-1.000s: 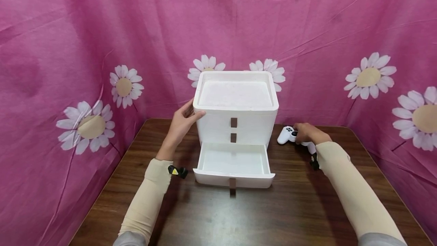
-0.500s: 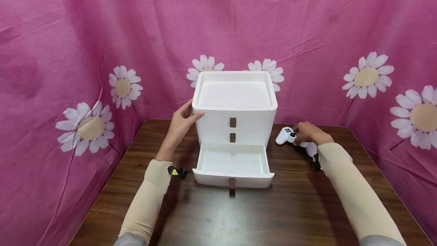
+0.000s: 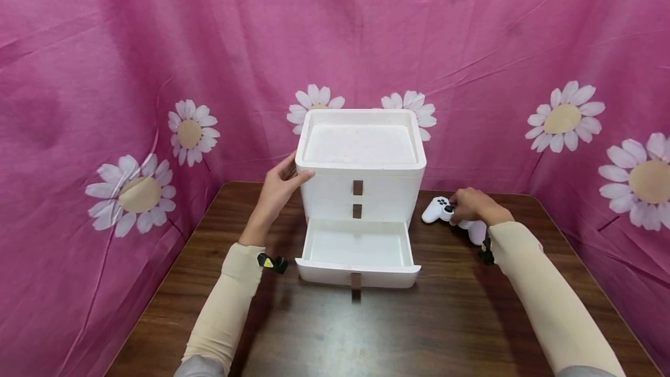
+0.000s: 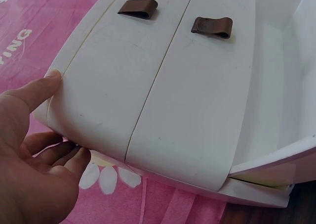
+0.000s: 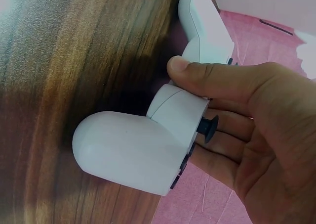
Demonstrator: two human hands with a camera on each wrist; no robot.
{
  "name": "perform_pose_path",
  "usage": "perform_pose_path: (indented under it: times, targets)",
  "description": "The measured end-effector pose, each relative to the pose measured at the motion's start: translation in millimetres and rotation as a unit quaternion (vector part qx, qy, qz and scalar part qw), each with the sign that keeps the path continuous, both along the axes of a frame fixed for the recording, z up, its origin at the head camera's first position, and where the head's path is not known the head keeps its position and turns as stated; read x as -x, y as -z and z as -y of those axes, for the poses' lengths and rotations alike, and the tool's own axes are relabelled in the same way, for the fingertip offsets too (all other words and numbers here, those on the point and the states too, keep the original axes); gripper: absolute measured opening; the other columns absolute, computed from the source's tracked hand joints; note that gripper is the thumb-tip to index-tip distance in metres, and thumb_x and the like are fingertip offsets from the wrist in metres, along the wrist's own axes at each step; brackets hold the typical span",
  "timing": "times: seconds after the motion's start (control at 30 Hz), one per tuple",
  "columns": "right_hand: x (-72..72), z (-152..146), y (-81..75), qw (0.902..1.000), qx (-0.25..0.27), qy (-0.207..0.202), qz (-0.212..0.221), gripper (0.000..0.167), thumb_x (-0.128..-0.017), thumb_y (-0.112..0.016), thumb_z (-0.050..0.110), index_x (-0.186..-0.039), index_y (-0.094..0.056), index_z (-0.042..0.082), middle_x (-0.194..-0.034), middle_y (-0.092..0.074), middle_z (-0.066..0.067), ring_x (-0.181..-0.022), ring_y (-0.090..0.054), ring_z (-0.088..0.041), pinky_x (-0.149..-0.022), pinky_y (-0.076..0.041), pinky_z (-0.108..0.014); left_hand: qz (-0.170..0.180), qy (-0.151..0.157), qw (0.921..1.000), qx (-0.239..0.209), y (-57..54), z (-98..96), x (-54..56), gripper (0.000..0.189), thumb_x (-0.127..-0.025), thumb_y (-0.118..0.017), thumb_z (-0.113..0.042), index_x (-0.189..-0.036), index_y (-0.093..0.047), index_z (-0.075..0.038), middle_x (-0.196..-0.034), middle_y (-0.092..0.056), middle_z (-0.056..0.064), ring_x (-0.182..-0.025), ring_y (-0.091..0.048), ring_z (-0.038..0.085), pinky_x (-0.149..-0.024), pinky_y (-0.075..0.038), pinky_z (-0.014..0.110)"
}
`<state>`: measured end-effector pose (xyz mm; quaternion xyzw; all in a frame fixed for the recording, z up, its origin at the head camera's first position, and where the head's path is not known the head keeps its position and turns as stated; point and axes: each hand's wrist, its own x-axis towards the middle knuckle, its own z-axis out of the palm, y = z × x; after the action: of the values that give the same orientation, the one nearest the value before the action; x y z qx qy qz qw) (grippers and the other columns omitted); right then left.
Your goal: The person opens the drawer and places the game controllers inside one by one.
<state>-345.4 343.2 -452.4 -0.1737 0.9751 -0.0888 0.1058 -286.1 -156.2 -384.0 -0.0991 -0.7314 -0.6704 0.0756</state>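
Observation:
A white drawer unit (image 3: 361, 196) stands mid-table, its bottom drawer (image 3: 358, 244) pulled out with nothing inside. My left hand (image 3: 277, 191) holds the unit's upper left front corner; in the left wrist view the thumb lies on the front face and the fingers bend around the side. To the right of the unit, my right hand (image 3: 473, 205) grips a white game controller (image 3: 436, 209) by its middle. The right wrist view shows the thumb on the controller's near edge between its two handles, with the fingers behind it, partly hidden.
Brown strap pulls (image 3: 357, 187) mark the drawer fronts, the lowest one sticking out over the wooden table (image 3: 335, 336). Pink cloth (image 3: 251, 45) printed with daisies encloses the table's back and sides. A shallow rimmed tray (image 3: 361, 144) tops the unit.
The controller has shifted slightly to the left with my right hand on it. My left hand keeps its hold on the unit's corner, and the drawer has not moved.

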Motion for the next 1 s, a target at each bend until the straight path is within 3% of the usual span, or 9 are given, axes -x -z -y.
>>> perform_pose_path:
  times: [0.47, 0.77, 1.0]
  targets:
    - [-11.4, 7, -12.1, 0.9999, 0.008, -0.009, 0.007, 0.061, -0.074, -0.093, 0.024, -0.124, -0.075, -0.006, -0.106, -0.078, -0.020, -0.087, -0.066, -0.025, -0.078, -0.060, -0.046, -0.004, 0.003, 1.0000, -0.002, 1.3, 1.0, -0.1, 0.078, -0.096, -0.084, -0.027, -0.163, -0.046, -0.016, -0.166, -0.049, 0.004, -0.154, -0.046, 0.016, -0.124, -0.045, 0.033]
    - [-23.5, 10, -26.1, 0.9998, -0.004, -0.006, -0.018, 0.068, -0.069, -0.094, 0.026, -0.125, -0.075, -0.006, -0.115, -0.077, -0.025, -0.093, -0.068, -0.031, -0.087, -0.059, -0.056, -0.006, 0.005, 0.9999, -0.008, 1.3, 0.8, -0.5, 0.076, -0.096, -0.083, -0.026, -0.162, -0.047, -0.017, -0.167, -0.048, 0.004, -0.155, -0.044, 0.018, -0.125, -0.043, 0.034]
    - [-31.7, 12, -36.4, 0.9990, -0.004, -0.028, -0.035, 0.069, -0.067, -0.094, 0.028, -0.124, -0.076, -0.005, -0.107, -0.079, -0.021, -0.089, -0.068, -0.028, -0.085, -0.059, -0.056, -0.005, 0.004, 1.0000, -0.005, 0.5, 0.7, -0.9, 0.075, -0.097, -0.082, -0.026, -0.162, -0.047, -0.017, -0.166, -0.049, 0.004, -0.154, -0.045, 0.017, -0.125, -0.043, 0.033]
